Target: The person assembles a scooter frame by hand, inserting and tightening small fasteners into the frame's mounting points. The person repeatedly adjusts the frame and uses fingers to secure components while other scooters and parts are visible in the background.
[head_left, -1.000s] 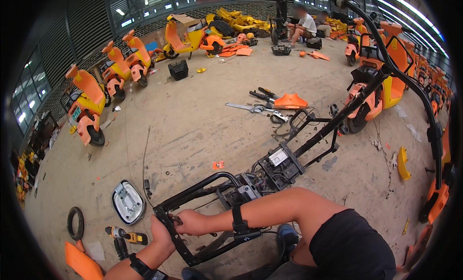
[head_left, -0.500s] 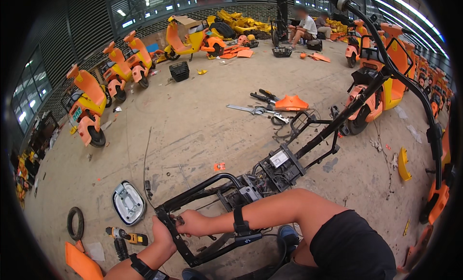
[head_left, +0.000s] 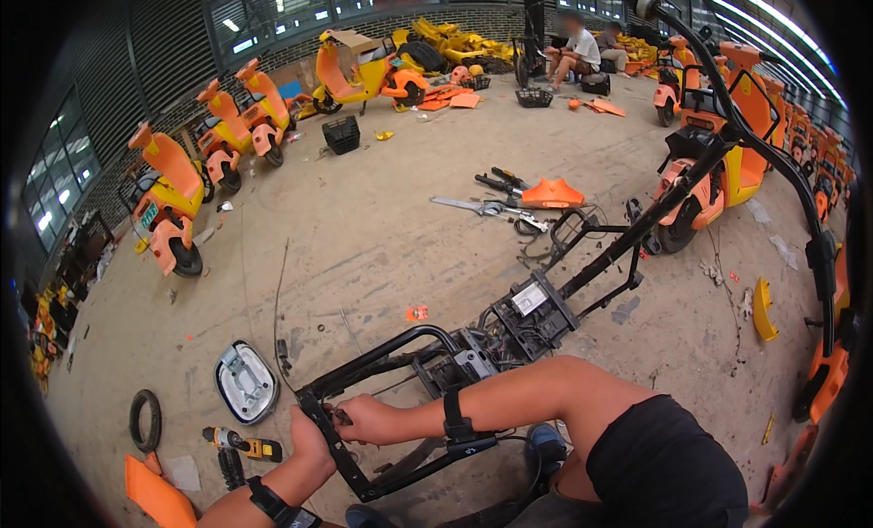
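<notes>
A stripped black scooter frame (head_left: 382, 349) stretches from low in front of me toward the upper right. At its near left end runs a crossbar (head_left: 320, 421) with holes in it. My left hand (head_left: 311, 444) is closed against the outer side of this crossbar, its fingertips partly hidden behind the metal. On the inner side, my right hand (head_left: 368, 421) is closed in a pinch. A small dark piece shows at its fingertips by the bar, too small to name. Farther along the frame sits a black box with a pale label (head_left: 527, 299), with wires around it.
Left of the frame lie a white-lined shell (head_left: 246, 382), a yellow-black power drill (head_left: 244, 443), a small tyre (head_left: 145, 421) and an orange panel (head_left: 156, 492). Cutting tools (head_left: 496, 184) lie ahead beside an orange cover (head_left: 553, 193). Scooters (head_left: 168, 191) stand around; two people (head_left: 582, 48) sit far off.
The view has shifted very slightly. My right hand has turned a little at the crossbar; my left hand stays against it.
</notes>
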A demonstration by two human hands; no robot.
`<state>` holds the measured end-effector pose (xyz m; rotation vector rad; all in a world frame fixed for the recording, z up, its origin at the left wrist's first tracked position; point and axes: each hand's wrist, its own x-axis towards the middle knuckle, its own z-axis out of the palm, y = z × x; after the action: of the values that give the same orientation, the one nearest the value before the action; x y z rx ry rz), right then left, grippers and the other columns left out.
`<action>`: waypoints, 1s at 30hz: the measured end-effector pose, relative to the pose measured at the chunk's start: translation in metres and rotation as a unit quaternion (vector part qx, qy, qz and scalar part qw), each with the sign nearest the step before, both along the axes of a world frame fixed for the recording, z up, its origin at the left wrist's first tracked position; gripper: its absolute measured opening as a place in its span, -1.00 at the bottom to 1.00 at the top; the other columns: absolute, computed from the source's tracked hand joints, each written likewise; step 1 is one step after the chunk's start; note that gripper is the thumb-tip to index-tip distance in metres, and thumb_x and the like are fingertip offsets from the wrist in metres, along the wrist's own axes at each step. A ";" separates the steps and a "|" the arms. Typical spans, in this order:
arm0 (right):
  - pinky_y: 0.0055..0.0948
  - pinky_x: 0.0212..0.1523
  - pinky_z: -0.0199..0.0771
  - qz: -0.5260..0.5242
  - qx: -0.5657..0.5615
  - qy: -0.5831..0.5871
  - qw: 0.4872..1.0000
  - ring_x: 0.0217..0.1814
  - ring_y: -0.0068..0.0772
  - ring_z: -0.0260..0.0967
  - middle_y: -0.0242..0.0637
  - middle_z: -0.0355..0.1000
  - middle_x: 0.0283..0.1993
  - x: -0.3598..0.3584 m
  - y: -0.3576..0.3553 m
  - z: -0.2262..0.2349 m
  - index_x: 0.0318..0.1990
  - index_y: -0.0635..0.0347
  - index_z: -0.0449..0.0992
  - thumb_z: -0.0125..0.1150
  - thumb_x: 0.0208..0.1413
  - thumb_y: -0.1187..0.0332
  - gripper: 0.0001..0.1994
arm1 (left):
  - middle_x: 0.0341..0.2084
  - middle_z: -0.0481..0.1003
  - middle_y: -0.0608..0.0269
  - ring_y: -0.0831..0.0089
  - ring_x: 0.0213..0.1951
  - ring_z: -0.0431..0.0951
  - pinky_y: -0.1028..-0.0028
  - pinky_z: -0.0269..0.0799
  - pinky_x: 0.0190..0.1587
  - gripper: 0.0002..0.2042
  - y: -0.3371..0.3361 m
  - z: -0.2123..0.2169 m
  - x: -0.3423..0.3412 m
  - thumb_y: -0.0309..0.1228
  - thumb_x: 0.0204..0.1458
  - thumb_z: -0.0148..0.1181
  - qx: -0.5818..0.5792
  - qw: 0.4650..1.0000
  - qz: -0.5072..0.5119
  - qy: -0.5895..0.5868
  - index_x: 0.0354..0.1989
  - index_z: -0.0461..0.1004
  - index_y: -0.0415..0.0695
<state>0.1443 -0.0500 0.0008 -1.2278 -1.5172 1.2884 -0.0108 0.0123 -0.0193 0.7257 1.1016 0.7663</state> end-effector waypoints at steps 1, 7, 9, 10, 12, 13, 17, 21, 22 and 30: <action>-0.42 -0.55 0.42 0.003 0.008 0.003 1.000 -0.61 -0.45 0.44 -0.22 0.43 -0.61 0.000 -0.001 0.003 -0.48 0.32 0.40 0.18 0.04 0.37 -0.81 | -0.53 0.47 0.09 0.20 -0.45 0.53 0.26 0.48 -0.33 -0.48 0.001 -0.002 -0.001 0.01 0.25 -0.43 0.000 1.000 0.002 -0.003 -0.32 0.37 -0.17; -0.38 -0.54 0.42 -0.007 0.013 -0.014 1.000 -0.61 -0.41 0.45 -0.21 0.44 -0.60 -0.001 0.003 -0.016 -0.43 0.32 0.43 0.17 0.09 0.33 -0.80 | -0.54 0.44 0.14 0.23 -0.46 0.52 0.28 0.47 -0.34 -0.47 -0.003 0.003 0.003 0.02 0.25 -0.42 0.013 1.000 0.008 0.016 -0.33 0.39 -0.17; -0.37 -0.54 0.42 -0.029 0.012 -0.017 0.999 -0.61 -0.40 0.45 -0.21 0.45 -0.59 -0.002 0.001 -0.022 -0.41 0.32 0.44 0.18 0.10 0.30 -0.77 | -0.53 0.44 0.15 0.24 -0.45 0.51 0.27 0.47 -0.33 -0.47 -0.004 0.004 0.005 0.02 0.25 -0.42 0.017 1.000 -0.012 0.019 -0.33 0.39 -0.17; -0.36 -0.55 0.43 -0.044 0.011 -0.020 0.999 -0.62 -0.39 0.45 -0.21 0.45 -0.59 -0.001 -0.001 -0.021 -0.41 0.32 0.45 0.19 0.11 0.28 -0.76 | -0.52 0.44 0.15 0.24 -0.45 0.51 0.27 0.47 -0.33 -0.47 -0.006 0.005 0.006 0.03 0.25 -0.42 0.009 1.000 -0.007 0.020 -0.32 0.39 -0.17; -0.35 -0.55 0.43 -0.058 0.008 -0.011 0.998 -0.62 -0.38 0.44 -0.21 0.44 -0.59 0.001 -0.003 -0.019 -0.41 0.33 0.45 0.19 0.13 0.24 -0.72 | -0.51 0.45 0.15 0.25 -0.45 0.51 0.26 0.47 -0.32 -0.46 -0.009 0.012 0.006 0.04 0.25 -0.42 -0.008 1.000 0.009 0.018 -0.32 0.40 -0.16; -0.34 -0.55 0.43 -0.058 0.005 0.001 0.998 -0.62 -0.38 0.44 -0.20 0.44 -0.59 0.002 -0.004 -0.018 -0.41 0.33 0.44 0.19 0.14 0.22 -0.70 | -0.50 0.45 0.17 0.27 -0.44 0.50 0.25 0.46 -0.30 -0.45 -0.011 0.016 0.006 0.04 0.26 -0.43 -0.020 1.000 0.016 0.012 -0.35 0.42 -0.15; -0.44 -0.60 0.38 -0.023 0.011 0.049 0.998 -0.63 -0.54 0.38 -0.32 0.41 -0.59 0.004 -0.005 0.004 -0.41 0.28 0.44 0.19 0.17 0.08 -0.62 | -0.54 0.45 0.21 0.32 -0.43 0.47 0.30 0.40 -0.23 -0.44 0.003 0.002 -0.010 -0.01 0.28 -0.42 0.049 0.996 0.054 0.046 -0.37 0.47 -0.15; -0.53 -0.51 0.39 -0.013 -0.073 -0.028 0.997 -0.56 -0.62 0.37 -0.33 0.47 -0.48 0.045 -0.036 0.042 -0.29 0.26 0.46 0.14 0.24 0.22 -0.75 | -0.56 0.45 0.22 0.32 -0.44 0.47 0.30 0.41 -0.26 -0.47 0.010 -0.018 0.007 -0.03 0.26 -0.39 0.049 0.996 0.012 0.080 -0.37 0.47 -0.15; -0.53 -0.50 0.40 -0.011 -0.095 -0.060 0.994 -0.56 -0.62 0.38 -0.30 0.50 -0.44 0.049 -0.042 0.053 -0.23 0.31 0.49 0.10 0.24 0.28 -0.78 | -0.57 0.45 0.22 0.32 -0.44 0.45 0.32 0.39 -0.27 -0.47 0.006 -0.013 0.008 -0.04 0.25 -0.39 0.052 0.995 0.005 0.088 -0.38 0.49 -0.16; -0.50 -0.44 0.43 -0.044 -0.010 0.027 0.999 -0.53 -0.58 0.38 -0.25 0.55 -0.26 0.043 -0.051 0.079 0.12 0.46 0.34 -0.03 0.26 0.37 -0.63 | -0.47 0.51 0.15 0.29 -0.44 0.52 0.30 0.44 -0.30 -0.49 0.010 -0.004 0.000 -0.11 0.25 -0.38 0.114 0.982 0.009 0.153 -0.35 0.48 -0.24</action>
<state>0.1875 -0.1006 0.0794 -1.2488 -1.4005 1.2710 -0.0105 0.0219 -0.0234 1.0544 1.3104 0.8217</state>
